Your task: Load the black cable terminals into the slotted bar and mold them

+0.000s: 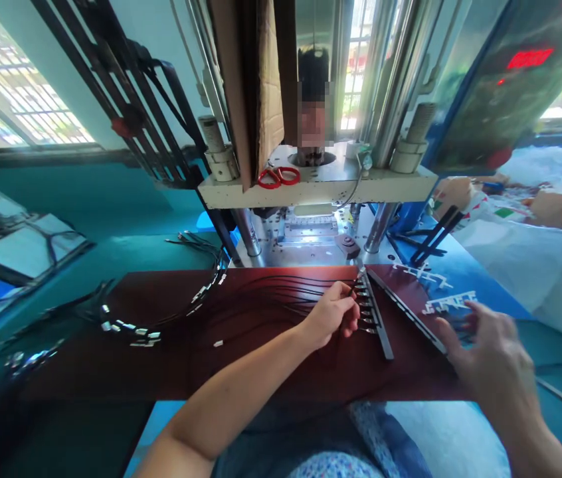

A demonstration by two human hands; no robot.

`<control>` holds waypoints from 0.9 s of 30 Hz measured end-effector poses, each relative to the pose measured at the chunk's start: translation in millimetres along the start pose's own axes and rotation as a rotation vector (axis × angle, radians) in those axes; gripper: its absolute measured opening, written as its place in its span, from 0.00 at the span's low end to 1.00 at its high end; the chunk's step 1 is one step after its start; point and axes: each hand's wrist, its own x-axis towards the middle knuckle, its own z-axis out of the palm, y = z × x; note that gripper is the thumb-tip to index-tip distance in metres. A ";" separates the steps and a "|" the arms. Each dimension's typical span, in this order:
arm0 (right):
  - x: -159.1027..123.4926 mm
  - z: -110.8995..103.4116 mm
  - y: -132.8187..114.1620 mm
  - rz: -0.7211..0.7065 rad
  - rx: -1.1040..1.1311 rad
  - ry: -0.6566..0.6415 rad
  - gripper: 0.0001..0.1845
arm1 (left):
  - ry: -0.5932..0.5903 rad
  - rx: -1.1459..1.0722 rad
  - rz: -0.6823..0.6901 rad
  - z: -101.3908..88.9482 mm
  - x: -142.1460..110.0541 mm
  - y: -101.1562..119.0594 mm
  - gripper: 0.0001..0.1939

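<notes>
My left hand [331, 315] pinches a group of thin black wires close to their metal-tipped ends. Those ends lie in the teeth of a slotted metal comb bar [378, 318] on a dark red board [261, 372]. My right hand [490, 352] is blurred, with its fingers spread over the board's right side, near a second metal bar [408, 312] and white terminal strips [448, 303]. It shows nothing in its grip. A loose bundle of black wires with shiny terminals [131, 330] curves along the board's left side.
A press machine [315, 189] with steel columns stands directly ahead, with red-handled scissors [278, 176] on its beam. A person stands behind it. A co-worker's hands [460, 194] work over white sheets at the right. Black rods [435, 237] lie beyond the board.
</notes>
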 end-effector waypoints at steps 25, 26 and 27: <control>1.3 50.3 -36.7 -0.139 -0.081 -0.759 0.23 | 0.013 0.062 0.208 -16.0 18.4 2.1 0.12; -4.1 46.6 -34.2 -0.166 -0.099 -0.698 0.22 | -0.005 0.044 0.186 -16.9 14.6 4.2 0.12; -11.0 42.1 -30.3 -0.224 -0.099 -0.627 0.21 | -0.021 0.024 0.163 -17.2 10.6 6.3 0.13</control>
